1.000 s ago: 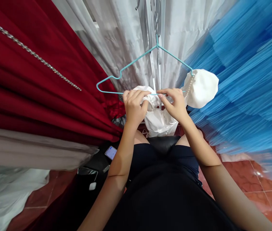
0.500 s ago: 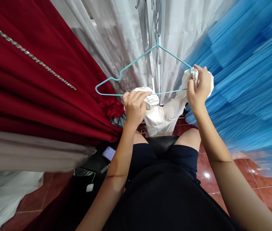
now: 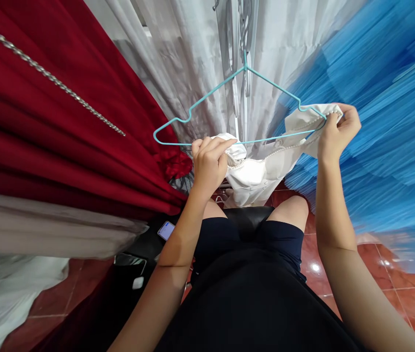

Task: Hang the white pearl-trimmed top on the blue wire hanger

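Observation:
A light-blue hanger [image 3: 218,89] hangs before me by its hook. Below its bottom bar is a white dress [image 3: 251,178] with pearl beading along the neckline. My right hand [image 3: 339,129] pinches one beaded strap of the dress, and that strap now lies over the hanger's right end. Closed around the dress's other strap, my left hand [image 3: 210,159] is at the bottom bar, left of the middle. The hanger's left shoulder is bare. The back of my left hand hides part of what its fingers grip.
Red fabric [image 3: 64,122] with a silvery beaded chain drapes on the left. Blue tulle [image 3: 383,122] fills the right, and white cloth [image 3: 193,54] hangs behind the hanger. A phone [image 3: 166,230] lies by my left forearm. The floor [image 3: 383,274] has red tiles.
My right hand has moved outward to the right, drawing the strap over the hanger's right end. My left hand stays at the bottom bar. The dress top is stretched wider.

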Motion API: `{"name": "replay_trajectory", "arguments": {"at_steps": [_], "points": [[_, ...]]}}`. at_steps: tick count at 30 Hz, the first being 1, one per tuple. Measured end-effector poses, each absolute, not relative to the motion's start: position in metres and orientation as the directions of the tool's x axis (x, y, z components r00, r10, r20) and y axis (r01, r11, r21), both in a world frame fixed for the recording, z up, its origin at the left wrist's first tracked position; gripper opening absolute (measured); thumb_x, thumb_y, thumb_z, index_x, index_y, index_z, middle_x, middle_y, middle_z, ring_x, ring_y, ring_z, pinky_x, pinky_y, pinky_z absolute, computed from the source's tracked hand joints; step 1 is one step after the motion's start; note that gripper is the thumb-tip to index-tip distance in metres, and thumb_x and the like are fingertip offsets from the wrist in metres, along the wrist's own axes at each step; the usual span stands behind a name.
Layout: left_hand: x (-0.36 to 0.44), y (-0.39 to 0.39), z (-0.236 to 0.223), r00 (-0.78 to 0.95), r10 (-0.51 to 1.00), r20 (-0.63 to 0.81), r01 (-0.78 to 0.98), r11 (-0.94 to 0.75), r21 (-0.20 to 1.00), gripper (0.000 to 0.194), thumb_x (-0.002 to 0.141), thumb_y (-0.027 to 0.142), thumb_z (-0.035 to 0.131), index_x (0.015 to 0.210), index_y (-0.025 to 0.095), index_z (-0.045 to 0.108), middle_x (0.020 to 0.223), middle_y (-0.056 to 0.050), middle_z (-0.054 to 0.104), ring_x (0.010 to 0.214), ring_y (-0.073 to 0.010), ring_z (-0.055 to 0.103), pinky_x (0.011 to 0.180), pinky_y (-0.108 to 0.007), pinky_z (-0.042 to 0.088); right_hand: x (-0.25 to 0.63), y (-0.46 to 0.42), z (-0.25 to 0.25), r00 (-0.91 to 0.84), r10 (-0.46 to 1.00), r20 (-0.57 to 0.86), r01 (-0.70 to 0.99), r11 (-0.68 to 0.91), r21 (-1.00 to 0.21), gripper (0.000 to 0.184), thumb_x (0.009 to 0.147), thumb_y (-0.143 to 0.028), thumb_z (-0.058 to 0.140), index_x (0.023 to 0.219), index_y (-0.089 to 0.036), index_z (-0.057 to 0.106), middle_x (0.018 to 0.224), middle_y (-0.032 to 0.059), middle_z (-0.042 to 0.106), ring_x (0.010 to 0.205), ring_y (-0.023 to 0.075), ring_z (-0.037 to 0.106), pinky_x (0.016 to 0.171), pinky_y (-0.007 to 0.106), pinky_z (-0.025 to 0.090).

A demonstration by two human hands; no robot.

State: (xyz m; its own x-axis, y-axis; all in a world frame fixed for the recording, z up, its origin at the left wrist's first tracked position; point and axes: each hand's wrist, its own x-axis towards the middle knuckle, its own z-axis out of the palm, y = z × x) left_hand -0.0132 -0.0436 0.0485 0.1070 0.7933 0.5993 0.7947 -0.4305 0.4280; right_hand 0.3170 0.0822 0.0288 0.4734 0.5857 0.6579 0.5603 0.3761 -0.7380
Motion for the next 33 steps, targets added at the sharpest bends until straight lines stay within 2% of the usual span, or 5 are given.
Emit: {"name": "replay_trajectory", "arguments": {"at_steps": [8,16,21,26,33], "points": [[-0.008,-0.036,0.044,0.089,0.808,0.583,0.776,-0.423,0.467,0.049,0.096,0.007,0.048,0.124,0.032,0.08,0.114,-0.003,0.079,0.105,-0.0281,0.066,0.111,-0.052,0.039,0.297,0.003,0.006,0.363,0.285,0.887,0.75,0.475,-0.459,0.029,0.101,-0.049,0.052,0.101,-0.025,0.066,0.098,0.0082,0.06,0.1,0.026,0.065,0.089,0.054,0.057],[-0.001,-0.031,0.042,0.115,0.827,0.551,0.779,-0.419,0.466,0.05,0.097,0.012,0.051,0.138,0.029,0.074,0.124,-0.005,0.077,0.118,-0.0293,0.065,0.118,-0.053,0.039,0.235,-0.001,0.037,-0.217,0.655,0.724,0.652,0.649,-0.392,0.032,0.102,-0.036,0.044,0.12,-0.028,0.069,0.125,0.0068,0.071,0.127,0.0266,0.065,0.118,0.056,0.047],[-0.002,-0.036,0.038,0.175,0.788,0.591,0.781,-0.477,0.404,0.06,0.088,0.01,0.052,0.142,0.029,0.069,0.138,-0.005,0.071,0.135,-0.0278,0.061,0.132,-0.054,0.032,0.211,0.016,0.018,-0.131,0.693,0.708,0.697,0.573,-0.432,0.03,0.101,-0.04,0.045,0.092,-0.025,0.069,0.1,0.0052,0.074,0.096,0.025,0.068,0.113,0.058,0.045],[-0.013,-0.057,0.0,-0.223,0.646,0.73,0.688,-0.426,0.587,0.054,0.081,0.02,0.057,0.134,0.024,0.064,0.12,-0.011,0.069,0.11,-0.0258,0.069,0.099,-0.042,0.059,0.206,0.022,0.011,-0.052,0.661,0.749,0.661,0.585,-0.47,0.026,0.098,-0.042,0.051,0.085,-0.024,0.064,0.092,0.0057,0.071,0.09,0.026,0.066,0.108,0.061,0.044],[-0.084,-0.045,-0.034,-0.644,0.626,0.44,0.393,-0.223,0.892,0.047,0.08,0.025,0.056,0.127,0.022,0.051,0.114,-0.009,0.067,0.073,-0.015,0.062,0.07,-0.03,0.052,0.208,0.02,0.014,-0.077,0.67,0.739,0.709,0.558,-0.432,0.021,0.094,-0.042,0.058,0.085,-0.025,0.066,0.09,0.0053,0.07,0.091,0.0269,0.065,0.106,0.063,0.047]]}}
